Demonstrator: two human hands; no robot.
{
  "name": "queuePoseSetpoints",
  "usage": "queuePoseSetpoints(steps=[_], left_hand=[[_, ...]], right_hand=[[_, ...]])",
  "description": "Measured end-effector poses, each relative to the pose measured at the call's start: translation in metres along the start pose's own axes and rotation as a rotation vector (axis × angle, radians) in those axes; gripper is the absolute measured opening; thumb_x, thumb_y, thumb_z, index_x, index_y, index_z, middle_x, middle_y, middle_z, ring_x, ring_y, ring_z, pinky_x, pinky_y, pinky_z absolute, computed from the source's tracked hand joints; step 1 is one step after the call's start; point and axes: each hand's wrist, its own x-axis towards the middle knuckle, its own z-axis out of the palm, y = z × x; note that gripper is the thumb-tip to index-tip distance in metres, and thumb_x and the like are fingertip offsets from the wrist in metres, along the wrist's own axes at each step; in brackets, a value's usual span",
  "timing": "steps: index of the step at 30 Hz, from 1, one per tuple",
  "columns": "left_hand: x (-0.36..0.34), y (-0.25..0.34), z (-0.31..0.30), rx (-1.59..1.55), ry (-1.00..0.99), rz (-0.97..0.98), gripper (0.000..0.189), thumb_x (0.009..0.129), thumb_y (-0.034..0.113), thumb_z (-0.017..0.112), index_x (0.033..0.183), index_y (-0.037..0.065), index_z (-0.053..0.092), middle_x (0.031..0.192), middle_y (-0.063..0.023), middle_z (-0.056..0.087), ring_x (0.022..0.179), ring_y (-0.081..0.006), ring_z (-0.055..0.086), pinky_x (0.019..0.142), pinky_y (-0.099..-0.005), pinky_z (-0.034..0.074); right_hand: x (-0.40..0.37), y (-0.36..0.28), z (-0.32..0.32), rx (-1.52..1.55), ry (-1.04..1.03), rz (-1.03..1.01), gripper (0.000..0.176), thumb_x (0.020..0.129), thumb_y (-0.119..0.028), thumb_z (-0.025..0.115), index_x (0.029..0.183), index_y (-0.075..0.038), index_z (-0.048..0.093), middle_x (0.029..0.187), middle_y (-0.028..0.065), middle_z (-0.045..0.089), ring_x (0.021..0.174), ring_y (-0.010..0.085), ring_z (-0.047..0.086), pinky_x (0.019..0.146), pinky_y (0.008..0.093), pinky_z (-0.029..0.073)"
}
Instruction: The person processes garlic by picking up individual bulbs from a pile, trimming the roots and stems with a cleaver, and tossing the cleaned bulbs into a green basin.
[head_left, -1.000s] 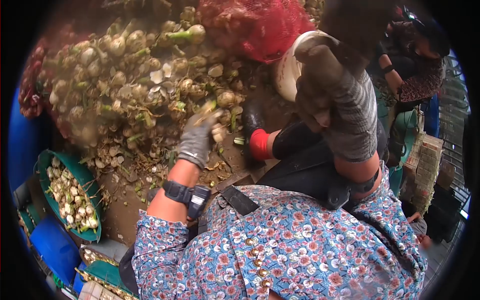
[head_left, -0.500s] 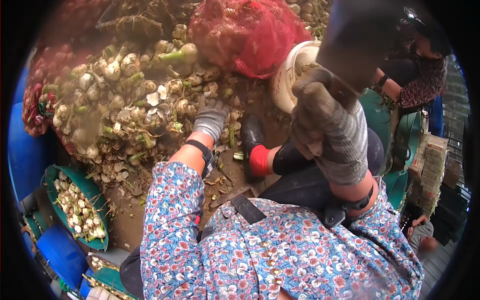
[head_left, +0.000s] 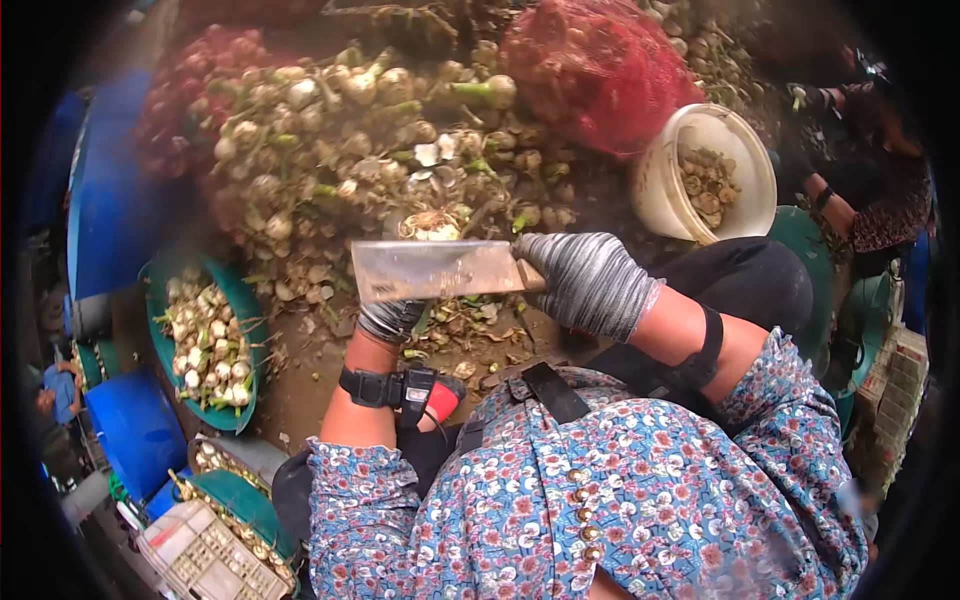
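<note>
My right hand (head_left: 590, 280), in a grey knit glove, is closed around the handle of a cleaver (head_left: 430, 272). Its broad, dirt-smeared blade lies level across the view, pointing left. Just beyond the blade's upper edge shows a garlic bulb (head_left: 432, 226) with its roots facing up. My left hand (head_left: 390, 318), gloved too, is below and behind the blade, which hides its fingers; it appears to hold the bulb from underneath. A heap of soil-covered garlic (head_left: 330, 150) spreads just past both hands.
A white bucket (head_left: 660, 190) with trimmings inside stands beyond my right hand, near a red mesh sack (head_left: 600, 80). On the left are a green basin (head_left: 255, 350) of trimmed garlic and a blue barrel (head_left: 135, 425). Another person's arm (head_left: 840, 212) is at far right.
My right hand has come down from near the camera, bringing the cleaver in front of me. My left hand has drawn back from the heap with a garlic bulb. The view has shifted left.
</note>
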Motion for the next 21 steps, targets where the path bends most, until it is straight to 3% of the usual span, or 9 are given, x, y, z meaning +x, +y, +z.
queuePoseSetpoints(steps=[3, 5, 8, 10, 14, 18, 21], left_hand=[[-0.024, 0.037, 0.027, -0.137, 0.263, -0.009, 0.053, 0.091, 0.019, 0.063, 0.137, 0.007, 0.039, 0.129, -0.0112, 0.055, 0.118, -0.0215, 0.054, 0.103, -0.0372, 0.043], [-0.039, 0.045, 0.035, -0.022, 0.351, 0.074, 0.049, 0.09, 0.023, 0.063, 0.134, 0.009, 0.046, 0.123, -0.0101, 0.059, 0.112, -0.0244, 0.059, 0.1, -0.0398, 0.045], [-0.07, 0.009, 0.011, 1.232, 0.239, 0.221, 0.041, 0.092, 0.03, 0.06, 0.128, 0.013, 0.054, 0.122, -0.0082, 0.061, 0.109, -0.0266, 0.061, 0.095, -0.0413, 0.047], [-0.08, 0.013, 0.015, 1.009, 0.319, 0.176, 0.037, 0.092, 0.034, 0.057, 0.125, 0.016, 0.059, 0.119, -0.0071, 0.063, 0.108, -0.0283, 0.061, 0.092, -0.0413, 0.048], [-0.092, 0.019, 0.027, 0.76, 0.414, 0.192, 0.04, 0.087, 0.028, 0.066, 0.123, 0.011, 0.059, 0.12, -0.0082, 0.063, 0.108, -0.0245, 0.062, 0.092, -0.0381, 0.049], [-0.092, 0.035, 0.036, 0.689, 0.479, 0.171, 0.041, 0.085, 0.027, 0.069, 0.122, 0.009, 0.059, 0.12, -0.0087, 0.063, 0.108, -0.0229, 0.062, 0.091, -0.0371, 0.049], [-0.092, 0.015, 0.031, 0.844, 0.46, 0.239, 0.041, 0.084, 0.026, 0.07, 0.12, 0.009, 0.06, 0.116, -0.0084, 0.065, 0.106, -0.0226, 0.062, 0.089, -0.0365, 0.05]], right_hand=[[0.002, -0.018, 0.008, -0.066, -0.074, -0.091, 0.026, 0.076, -0.02, 0.068, 0.099, -0.011, 0.059, 0.076, 0.0139, 0.065, 0.073, 0.0353, 0.065, 0.061, 0.0455, 0.05], [0.002, -0.029, 0.015, -0.104, -0.091, -0.127, 0.024, 0.075, -0.019, 0.067, 0.097, -0.011, 0.059, 0.074, 0.0129, 0.065, 0.071, 0.0356, 0.065, 0.06, 0.0457, 0.05], [0.006, -0.04, 0.023, -0.109, -0.088, -0.168, 0.023, 0.076, -0.019, 0.067, 0.096, -0.011, 0.059, 0.074, 0.0128, 0.065, 0.072, 0.0349, 0.065, 0.06, 0.0459, 0.05], [0.008, -0.051, 0.023, -0.123, -0.123, -0.171, 0.021, 0.076, -0.019, 0.066, 0.095, -0.011, 0.06, 0.074, 0.013, 0.064, 0.072, 0.0349, 0.065, 0.059, 0.0458, 0.049], [0.009, -0.055, 0.033, -0.132, -0.133, -0.201, 0.02, 0.078, -0.022, 0.065, 0.095, -0.012, 0.06, 0.074, 0.013, 0.064, 0.072, 0.0353, 0.066, 0.059, 0.0461, 0.049], [0.015, -0.054, 0.037, -0.186, -0.162, -0.182, 0.025, 0.076, -0.022, 0.064, 0.099, -0.012, 0.06, 0.075, 0.0128, 0.065, 0.072, 0.035, 0.066, 0.059, 0.0461, 0.05], [0.02, -0.044, 0.046, -0.192, -0.159, -0.179, 0.027, 0.075, -0.02, 0.065, 0.1, -0.012, 0.06, 0.075, 0.0128, 0.065, 0.073, 0.0349, 0.066, 0.059, 0.0459, 0.05]])
